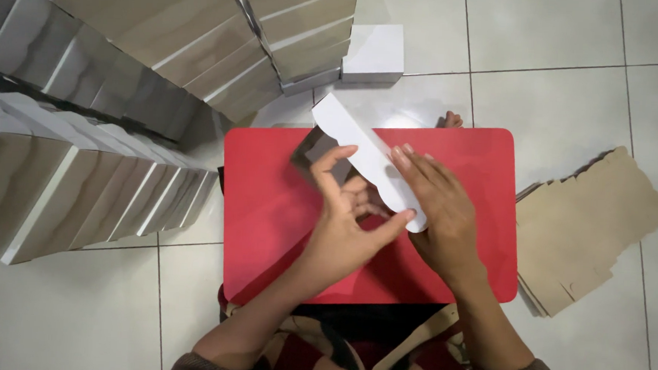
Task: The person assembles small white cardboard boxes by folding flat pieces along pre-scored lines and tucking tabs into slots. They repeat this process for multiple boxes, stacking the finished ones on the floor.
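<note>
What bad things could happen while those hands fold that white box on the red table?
The white box is half folded between the left hand and right hand; a hard squeeze might crease it. The tall stacks of finished boxes lean close to the red table, so a bump could perhaps topple them.

Two bare hands show near the middle of the frame, the left hand and the right hand, with no rings, watch or gloves on either. The fingers end in short, plain nails. Both forearms are bare down to the bottom edge, where brownish-grey sleeves are pushed up near the elbows at lower left and lower right. Between the arms, at bottom centre, is a garment patterned in dark red, black and cream, with broad cream bands and thin lines crossing it.
</note>
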